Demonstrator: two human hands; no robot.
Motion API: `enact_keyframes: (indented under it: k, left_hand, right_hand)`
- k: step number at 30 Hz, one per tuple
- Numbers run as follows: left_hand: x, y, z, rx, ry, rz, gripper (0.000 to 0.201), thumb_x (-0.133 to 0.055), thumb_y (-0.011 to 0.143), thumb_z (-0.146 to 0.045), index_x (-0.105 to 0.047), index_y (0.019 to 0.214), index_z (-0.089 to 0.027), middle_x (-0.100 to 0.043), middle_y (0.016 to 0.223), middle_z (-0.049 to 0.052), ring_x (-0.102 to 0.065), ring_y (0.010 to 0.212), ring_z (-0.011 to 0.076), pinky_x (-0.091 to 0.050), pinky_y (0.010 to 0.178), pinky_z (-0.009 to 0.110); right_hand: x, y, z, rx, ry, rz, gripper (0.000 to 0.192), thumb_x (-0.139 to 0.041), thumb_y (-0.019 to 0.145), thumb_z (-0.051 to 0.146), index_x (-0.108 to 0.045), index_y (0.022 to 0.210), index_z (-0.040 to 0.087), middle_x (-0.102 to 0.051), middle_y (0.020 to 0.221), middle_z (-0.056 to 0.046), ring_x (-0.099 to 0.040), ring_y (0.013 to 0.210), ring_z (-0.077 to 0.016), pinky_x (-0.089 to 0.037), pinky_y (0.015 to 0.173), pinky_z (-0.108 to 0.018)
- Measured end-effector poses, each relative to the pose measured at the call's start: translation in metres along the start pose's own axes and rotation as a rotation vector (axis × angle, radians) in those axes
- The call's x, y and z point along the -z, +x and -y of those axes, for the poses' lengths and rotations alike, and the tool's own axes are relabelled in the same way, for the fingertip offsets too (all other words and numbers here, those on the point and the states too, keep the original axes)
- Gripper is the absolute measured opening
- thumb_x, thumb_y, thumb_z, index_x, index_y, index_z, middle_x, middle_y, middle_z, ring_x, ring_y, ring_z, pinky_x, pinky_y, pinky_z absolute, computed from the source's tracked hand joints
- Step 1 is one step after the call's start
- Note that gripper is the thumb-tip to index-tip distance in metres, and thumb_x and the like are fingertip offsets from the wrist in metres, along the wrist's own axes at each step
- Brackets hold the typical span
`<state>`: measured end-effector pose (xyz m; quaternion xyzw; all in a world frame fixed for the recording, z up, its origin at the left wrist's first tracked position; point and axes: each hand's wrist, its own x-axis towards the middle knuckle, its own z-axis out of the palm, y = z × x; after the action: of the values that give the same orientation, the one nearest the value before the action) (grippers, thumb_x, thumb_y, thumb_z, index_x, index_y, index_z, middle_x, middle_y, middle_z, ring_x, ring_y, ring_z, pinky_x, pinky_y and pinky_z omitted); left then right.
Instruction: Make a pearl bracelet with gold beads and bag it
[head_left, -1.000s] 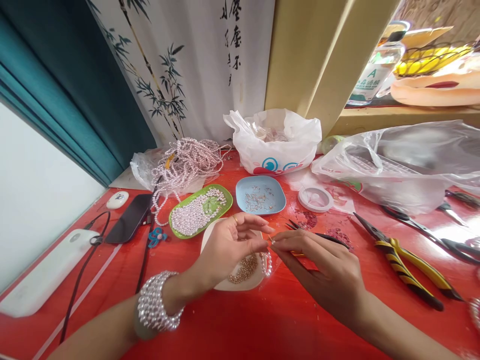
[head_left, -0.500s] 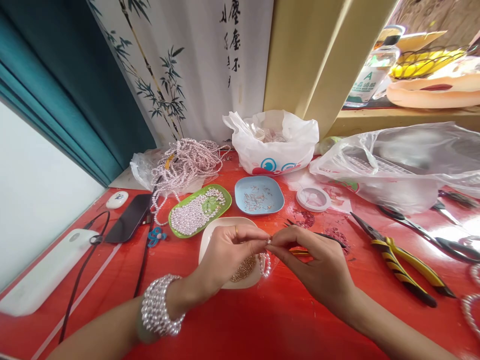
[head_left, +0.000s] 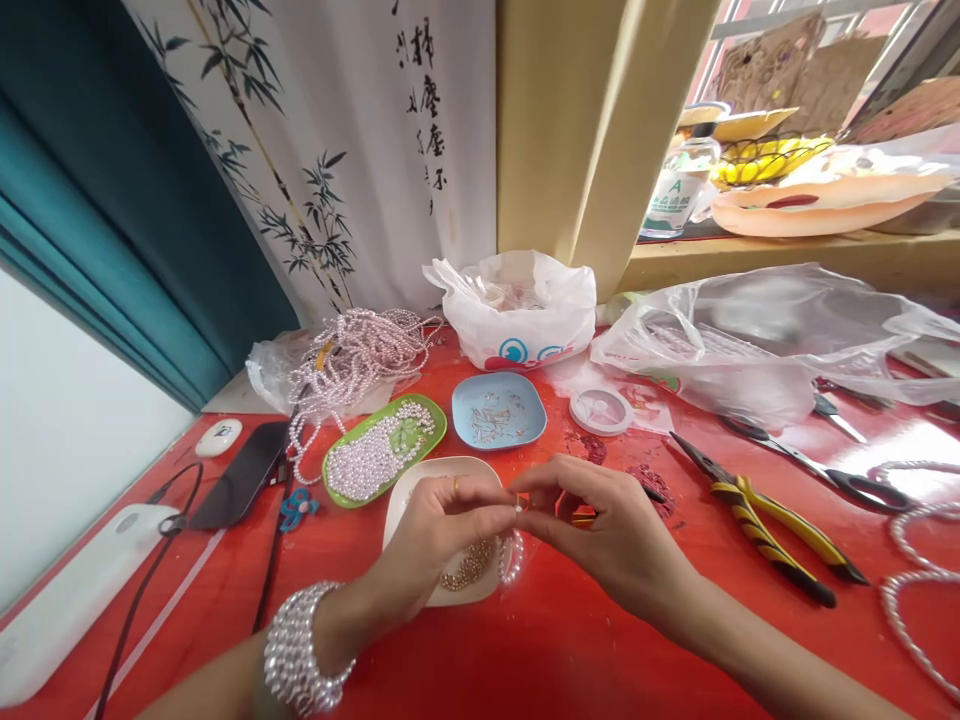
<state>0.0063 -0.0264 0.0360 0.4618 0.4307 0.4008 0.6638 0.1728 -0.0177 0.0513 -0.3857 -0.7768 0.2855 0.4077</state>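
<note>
My left hand [head_left: 442, 525] and my right hand [head_left: 600, 535] meet fingertip to fingertip above a white dish [head_left: 420, 480] of small gold beads. Between the pinched fingers sits a tiny pearl bead [head_left: 517, 510], and a short strand of pearls [head_left: 511, 560] hangs below it. A wide pearl cuff [head_left: 300, 650] wraps my left wrist. Behind the white dish lie a green tray [head_left: 390, 440] of loose pearls and a blue dish [head_left: 499, 412] with small metal findings.
Yellow-handled pliers [head_left: 765, 520], scissors [head_left: 817, 470] and a thread spool [head_left: 600, 410] lie to the right on the red table. Plastic bags [head_left: 517, 310] and a heap of pearl strands [head_left: 352, 355] sit at the back. A phone [head_left: 240, 475] with cables lies left.
The view has tilted and shifted, so everything sits lower and further left in the picture. My hands stay pinched together on the bead over the white dish.
</note>
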Motion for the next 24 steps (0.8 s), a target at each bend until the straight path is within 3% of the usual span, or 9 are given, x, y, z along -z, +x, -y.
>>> enact_keyframes:
  k: [5, 11, 18, 24]
  left_hand:
    - [0.001, -0.003, -0.001, 0.032, 0.0, 0.046, 0.01, -0.071, 0.063, -0.026, -0.069, 0.066, -0.016, -0.057, 0.067, 0.002, -0.049, 0.063, 0.0117, -0.04, 0.058, 0.023]
    - [0.001, -0.006, -0.001, 0.039, 0.155, 0.072, 0.015, -0.069, 0.064, -0.031, -0.07, 0.066, -0.016, -0.047, 0.056, -0.001, -0.039, 0.049, 0.0073, -0.032, 0.045, 0.021]
    - [-0.005, -0.01, -0.003, -0.073, 0.323, 0.008, 0.011, -0.066, 0.067, -0.026, -0.07, 0.067, -0.016, -0.046, 0.058, -0.001, -0.038, 0.048, 0.0061, -0.029, 0.043, 0.019]
    - [-0.006, -0.008, -0.001, 0.044, 0.198, -0.11, 0.012, -0.071, 0.061, -0.027, -0.07, 0.061, -0.015, -0.051, 0.05, -0.002, -0.029, 0.04, 0.0028, -0.024, 0.039, 0.019]
  right_hand:
    - [0.003, -0.002, -0.003, 0.145, 0.016, 0.047, 0.009, -0.061, 0.078, 0.022, -0.065, 0.076, 0.015, -0.059, 0.06, 0.0, -0.052, 0.05, -0.0081, -0.042, 0.045, -0.016]
    - [0.012, -0.005, -0.01, 0.411, -0.182, 0.076, 0.02, -0.049, 0.087, 0.02, -0.065, 0.081, 0.009, -0.064, 0.063, -0.005, -0.056, 0.051, -0.0108, -0.042, 0.047, -0.02]
    - [0.018, -0.008, -0.008, 0.496, -0.393, 0.147, 0.029, -0.04, 0.091, 0.019, -0.065, 0.077, 0.011, -0.062, 0.06, -0.003, -0.053, 0.049, -0.0112, -0.037, 0.046, -0.022]
    - [0.024, -0.003, -0.006, 0.455, -0.391, 0.191, 0.022, -0.043, 0.088, 0.016, -0.064, 0.086, 0.013, -0.065, 0.069, -0.004, -0.055, 0.056, -0.0121, -0.04, 0.05, -0.022]
